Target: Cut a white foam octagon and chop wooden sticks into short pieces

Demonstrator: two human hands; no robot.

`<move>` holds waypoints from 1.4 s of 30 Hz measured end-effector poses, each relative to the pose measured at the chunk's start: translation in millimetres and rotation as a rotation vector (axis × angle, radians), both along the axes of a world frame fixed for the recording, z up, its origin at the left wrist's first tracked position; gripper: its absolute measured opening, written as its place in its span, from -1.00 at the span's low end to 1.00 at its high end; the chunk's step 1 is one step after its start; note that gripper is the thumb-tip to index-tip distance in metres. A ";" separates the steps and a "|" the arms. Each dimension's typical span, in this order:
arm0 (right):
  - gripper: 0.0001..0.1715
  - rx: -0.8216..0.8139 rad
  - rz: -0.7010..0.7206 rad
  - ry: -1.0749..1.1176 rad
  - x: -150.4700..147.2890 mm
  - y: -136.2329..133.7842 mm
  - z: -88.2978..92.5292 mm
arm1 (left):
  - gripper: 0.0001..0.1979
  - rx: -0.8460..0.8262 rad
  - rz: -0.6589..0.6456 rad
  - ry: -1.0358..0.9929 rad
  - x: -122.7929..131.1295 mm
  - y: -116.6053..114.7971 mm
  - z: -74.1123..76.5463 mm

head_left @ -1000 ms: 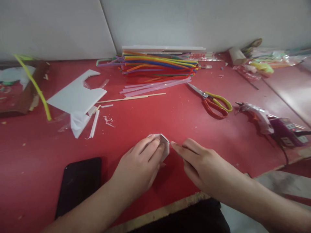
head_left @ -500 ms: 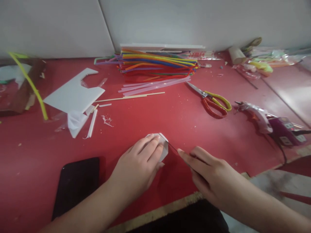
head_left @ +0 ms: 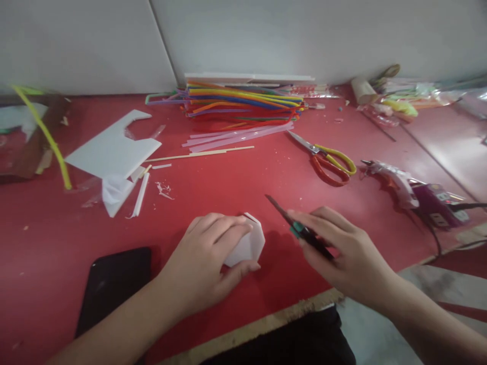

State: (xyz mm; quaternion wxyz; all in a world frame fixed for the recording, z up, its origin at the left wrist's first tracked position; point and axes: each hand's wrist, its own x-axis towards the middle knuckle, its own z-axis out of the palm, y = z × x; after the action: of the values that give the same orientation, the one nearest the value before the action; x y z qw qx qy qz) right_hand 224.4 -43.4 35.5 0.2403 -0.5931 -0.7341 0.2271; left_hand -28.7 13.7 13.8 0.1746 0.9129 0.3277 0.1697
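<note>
My left hand (head_left: pixel 215 248) is closed on a small many-sided piece of white foam board (head_left: pixel 254 242), fingers over its top and thumb along the near edge. Part of the piece is hidden under the fingers. To the right, my right hand (head_left: pixel 337 248) grips a utility knife (head_left: pixel 300 228) with a black and green handle. Its dark blade points up and left, apart from the foam board piece. A thin sliver of white edging shows at the piece's far side.
Scissors (head_left: pixel 323 157) and a glue gun (head_left: pixel 395 182) lie at the right. Pipe cleaners (head_left: pixel 243 104) are bundled at the back. A cut foam sheet (head_left: pixel 114 147), foam scraps (head_left: pixel 140 195) and a black phone (head_left: pixel 114 284) lie left on the red table (head_left: pixel 213 187).
The utility knife has lifted away from the foam board piece, up and right, and its handle now shows. My left thumb has shifted along the near edge of the piece.
</note>
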 end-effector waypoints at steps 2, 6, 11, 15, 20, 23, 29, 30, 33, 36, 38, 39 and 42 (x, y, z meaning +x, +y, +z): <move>-0.55 0.001 -0.040 0.059 -0.7 18.1 -1.9 | -0.68 -0.075 0.050 -0.026 1.6 -0.8 6.8; -0.55 -0.143 -0.100 0.272 -6.7 50.8 -7.4 | -0.76 -0.187 0.116 -0.035 12.7 11.4 22.2; -0.62 -0.465 -0.270 0.797 -10.6 77.8 -22.9 | -0.79 -0.280 0.005 0.182 32.0 50.3 24.8; -0.72 -0.418 -0.294 1.122 -2.3 91.1 -31.5 | -0.83 -0.390 -0.122 0.266 37.8 71.1 21.0; -0.75 -0.481 -0.333 1.299 2.7 96.4 -31.1 | -0.87 -0.442 -0.077 0.328 36.1 67.5 19.0; -0.76 -0.526 -0.319 1.357 -0.9 96.3 -31.8 | -0.86 -0.345 -0.028 0.347 35.4 58.9 18.0; -0.74 -0.565 -0.190 1.388 -8.3 91.1 -32.7 | -0.83 -0.226 0.205 0.171 25.3 50.2 18.3; -0.75 -0.587 -0.155 1.383 -9.7 88.8 -32.3 | -0.83 -0.218 0.240 0.146 22.2 49.4 19.2; -0.64 -0.633 -0.101 1.301 -14.9 78.6 -31.4 | -0.88 -0.233 0.335 0.111 14.3 45.9 22.3; -0.37 -0.665 -0.075 1.104 -20.0 67.5 -31.4 | -0.91 -0.245 0.380 0.008 11.5 42.6 21.4; -0.26 -0.673 -0.059 0.993 -22.1 62.9 -30.9 | -0.89 -0.256 0.391 -0.099 11.6 42.2 17.9; -0.26 -0.664 -0.059 0.969 -22.7 61.8 -30.3 | -0.89 -0.263 0.398 -0.141 11.6 42.7 15.8; -0.33 -0.630 -0.086 0.992 -23.2 61.3 -28.4 | -0.88 -0.261 0.444 -0.200 8.4 47.6 13.3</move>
State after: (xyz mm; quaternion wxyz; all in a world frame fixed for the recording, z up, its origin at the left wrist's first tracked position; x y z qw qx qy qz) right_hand 201.2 17.9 7.1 0.3762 -0.4881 -0.4065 0.6745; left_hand -20.3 61.4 27.1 0.2809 0.7671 0.5201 0.2493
